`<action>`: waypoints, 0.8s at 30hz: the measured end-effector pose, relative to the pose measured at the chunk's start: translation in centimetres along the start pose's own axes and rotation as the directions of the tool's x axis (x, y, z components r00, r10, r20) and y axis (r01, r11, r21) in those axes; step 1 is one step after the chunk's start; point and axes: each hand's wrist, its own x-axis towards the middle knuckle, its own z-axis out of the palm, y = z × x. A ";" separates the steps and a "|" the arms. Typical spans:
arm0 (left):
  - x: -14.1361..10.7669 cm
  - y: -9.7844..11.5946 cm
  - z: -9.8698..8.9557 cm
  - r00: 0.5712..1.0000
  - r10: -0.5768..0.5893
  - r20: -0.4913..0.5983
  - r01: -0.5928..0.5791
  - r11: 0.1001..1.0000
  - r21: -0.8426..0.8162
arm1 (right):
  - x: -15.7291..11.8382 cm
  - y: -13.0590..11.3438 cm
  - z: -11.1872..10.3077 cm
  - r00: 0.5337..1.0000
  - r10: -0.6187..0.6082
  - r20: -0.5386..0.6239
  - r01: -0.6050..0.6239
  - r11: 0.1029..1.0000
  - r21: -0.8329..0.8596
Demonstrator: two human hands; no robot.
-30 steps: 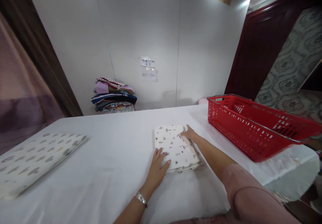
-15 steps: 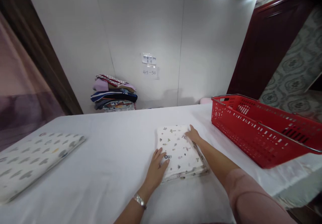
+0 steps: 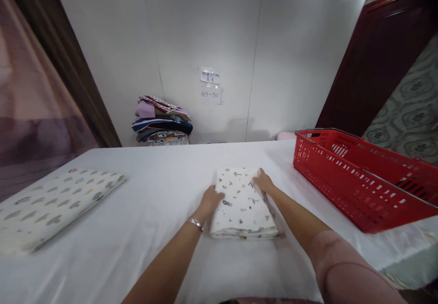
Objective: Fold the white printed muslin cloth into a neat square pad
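Observation:
A folded white cloth (image 3: 241,203) with small printed plants and figures lies on the white-covered table (image 3: 164,231) in front of me. My left hand (image 3: 209,202) grips its left edge, thumb on top and the other fingers along the side, partly hidden. At the far right corner, my right hand (image 3: 264,182) has the edge between thumb and fingers. Several layers show along the cloth's near fold. To the left rests another folded cloth (image 3: 65,199), white with grey cloud-like shapes, touched by neither hand.
A red plastic basket (image 3: 342,181) with metal handles stands on the table's right side. Behind the table's far edge is a stack of folded fabrics (image 3: 164,121) against the white wall (image 3: 205,26). Paper labels (image 3: 210,85) are stuck there. A curtain (image 3: 44,76) hangs at left.
My left hand has moved from lying on top of the cloth to its left edge. The cloth is turned straighter towards me. My right hand keeps to the far right corner. The view has shifted slightly.

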 end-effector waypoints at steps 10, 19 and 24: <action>3.7 -2.3 -13.9 0.999 -0.009 -0.043 0.028 0.882 0.471 | -1.9 -4.3 5.4 0.963 -0.042 0.265 -0.043 0.951 0.306; -6.3 -3.6 -9.9 0.865 0.499 -0.049 -0.375 0.708 0.599 | 1.0 -3.5 4.5 0.997 0.008 0.082 -0.039 0.923 0.383; -11.3 -4.8 -6.0 0.748 0.637 0.187 -0.585 0.499 0.640 | 2.6 -5.7 5.4 0.991 -0.046 0.128 0.001 0.943 0.332</action>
